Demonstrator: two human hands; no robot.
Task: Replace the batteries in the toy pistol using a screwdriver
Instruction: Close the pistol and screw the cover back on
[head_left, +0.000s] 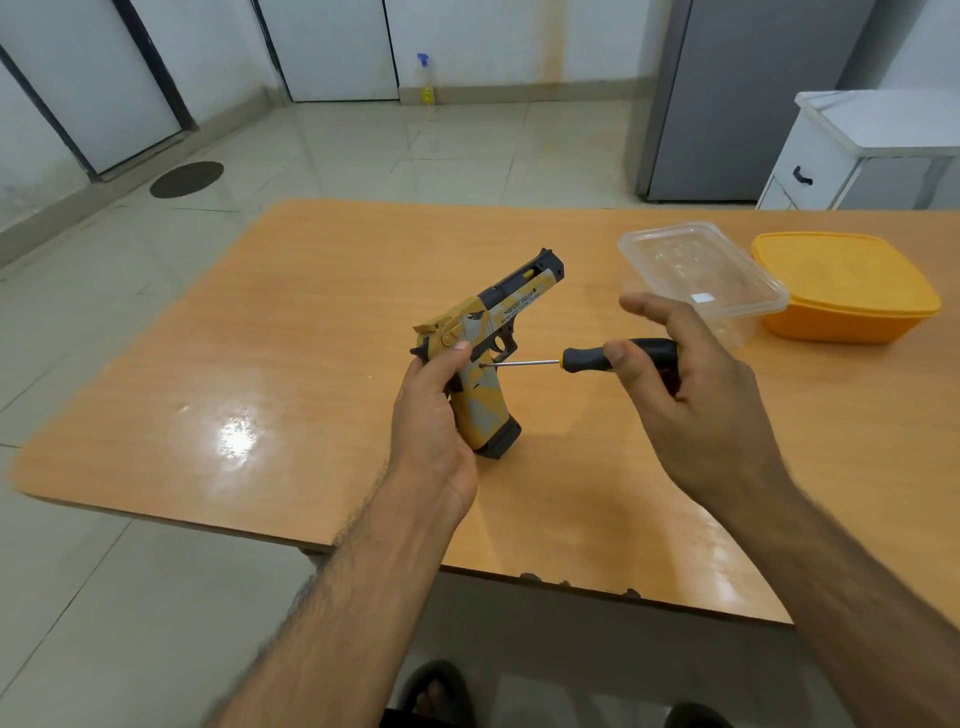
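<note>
My left hand (434, 415) grips the toy pistol (485, 358) by the back of its grip, butt resting on the table (260, 338) near the centre, so the side faces the tool. My right hand (691, 374) holds the screwdriver (597, 358) loosely, thumb on the handle, fingers spread, tip touching the grip, probably at a cover screw. To the far right, the clear container (701, 275) shows only a small white label; the orange container (847, 291) beside it is lidded, contents hidden.
</note>
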